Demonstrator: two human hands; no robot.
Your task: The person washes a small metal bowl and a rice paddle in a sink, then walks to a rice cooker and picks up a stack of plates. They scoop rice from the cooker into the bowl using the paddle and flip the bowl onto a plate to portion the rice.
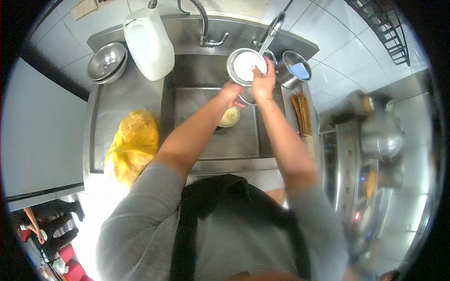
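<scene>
At the back right of the sink, my right hand point(264, 80) grips the rim of a round metal bowl point(231, 65) with whitish contents, its thumb over the edge. The bowl is tilted beneath the running faucet point(277, 22), and water streams into it. Just below, my left hand point(231, 95) is closed at the edge of a second shiny metal piece point(248, 97), which looks like another bowl and is partly hidden by my hands. Under my left hand, a small bowl of pale yellowish food point(229, 117) sits on the sink floor.
Left of the sink point(187, 98) are stacked metal bowls point(105, 63), a large plastic jug point(152, 47) and a yellow bag point(133, 145). To the right stand a metal pot point(286, 77) with a blue sponge point(299, 71) and a bundle of thin sticks point(301, 112). Another faucet point(205, 28) rises behind.
</scene>
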